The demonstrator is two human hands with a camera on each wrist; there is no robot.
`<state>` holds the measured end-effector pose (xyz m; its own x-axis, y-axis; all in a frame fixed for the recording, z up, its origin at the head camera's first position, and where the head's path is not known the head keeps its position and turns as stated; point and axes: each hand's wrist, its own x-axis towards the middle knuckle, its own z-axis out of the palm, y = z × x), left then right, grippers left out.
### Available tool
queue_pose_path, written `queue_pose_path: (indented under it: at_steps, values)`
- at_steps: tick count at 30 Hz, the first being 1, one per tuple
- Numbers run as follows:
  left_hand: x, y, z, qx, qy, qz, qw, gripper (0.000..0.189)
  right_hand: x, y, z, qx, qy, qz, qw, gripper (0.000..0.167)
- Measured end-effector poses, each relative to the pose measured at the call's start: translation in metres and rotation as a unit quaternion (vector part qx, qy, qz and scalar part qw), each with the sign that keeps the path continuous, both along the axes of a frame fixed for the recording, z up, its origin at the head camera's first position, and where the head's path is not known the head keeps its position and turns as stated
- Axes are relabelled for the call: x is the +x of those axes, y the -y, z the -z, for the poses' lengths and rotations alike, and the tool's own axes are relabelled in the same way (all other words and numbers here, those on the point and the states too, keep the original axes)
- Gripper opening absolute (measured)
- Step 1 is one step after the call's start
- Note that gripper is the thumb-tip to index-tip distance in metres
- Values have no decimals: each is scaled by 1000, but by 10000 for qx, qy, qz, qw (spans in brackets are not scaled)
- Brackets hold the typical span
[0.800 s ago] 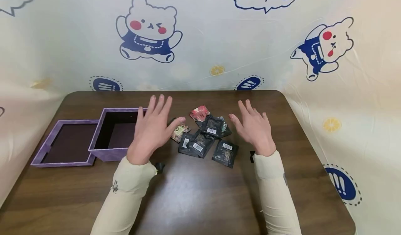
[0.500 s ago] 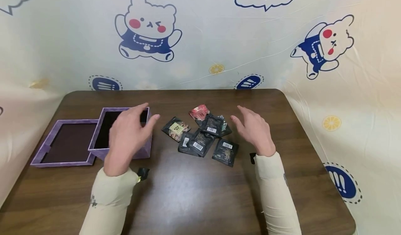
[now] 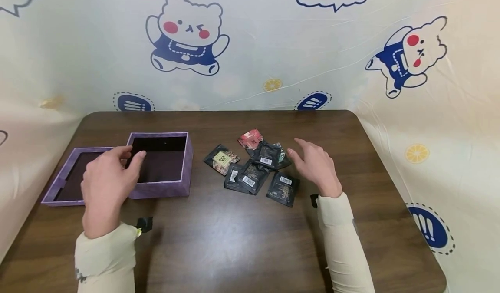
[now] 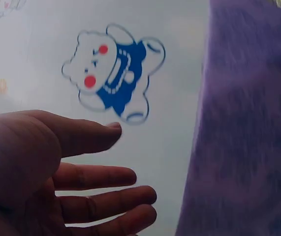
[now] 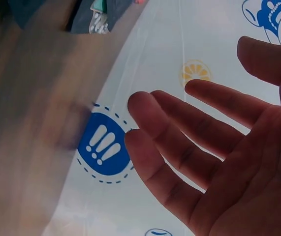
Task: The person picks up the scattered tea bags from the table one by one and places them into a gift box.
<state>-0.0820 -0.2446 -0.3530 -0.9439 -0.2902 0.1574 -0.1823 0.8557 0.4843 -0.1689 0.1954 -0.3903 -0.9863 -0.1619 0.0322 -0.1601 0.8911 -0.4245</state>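
My left hand [image 3: 109,178] hovers over the purple lid [image 3: 64,184], its fingers loosely bent with nothing between them. Just right of it stands an open purple box [image 3: 160,189] with a dark inside; the box wall [image 4: 248,118] fills the right side of the left wrist view. My right hand [image 3: 316,165] is held relaxed beside a loose pile of small flat packets. In that pile are a red packet [image 3: 251,139], a black packet with a yellow-green label [image 3: 221,159] and several black barcode packets [image 3: 283,189]. In the right wrist view the right hand's fingers [image 5: 179,152] are spread, holding nothing.
Everything lies on a brown wooden table [image 3: 234,249] with rounded corners. A pale cloth wall [image 3: 250,37] printed with bears and orange slices closes off the back and sides. The lid lies directly against the box's left side.
My left hand has swept left from beside the packets, across the box, to over the lid. The right hand's fingers have lowered and bent a little. Packets and box have stayed put.
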Motion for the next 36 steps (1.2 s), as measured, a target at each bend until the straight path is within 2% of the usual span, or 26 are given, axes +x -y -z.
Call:
queue_pose_path:
  at_steps: [3,7,12,17,21,24,27,31,33,36]
  values:
    - [8,12,4,47,205,-257,9994,59,-2,3,4,-17,55,-13,10000,55]
    - [16,24,10,125,271,-494,9983,57,-4,6,7,35,164,-13,9999,55]
    - [21,35,17,225,440,-517,9974,53,-10,13,12,-123,288,-69,9995,53]
    - [19,42,26,426,524,-414,9969,47,-16,16,18,-323,345,-73,9989,51]
    - [21,47,31,744,667,-453,9940,47,-18,19,22,-411,433,-49,9982,51]
    - [23,51,33,1173,749,-509,9890,49,-21,20,24,-570,404,-52,9975,46]
    - [23,57,34,1900,862,-533,9765,53,-25,21,26,-786,365,16,9962,41]
    - [23,65,35,3012,1036,-600,9460,62,-27,21,29,-968,395,155,9944,39]
    - [24,67,36,3343,1103,-683,9335,68,-28,22,29,-1015,408,199,9938,39]
    - [25,69,37,3607,1125,-817,9222,72,-30,24,31,-1065,404,232,9932,38]
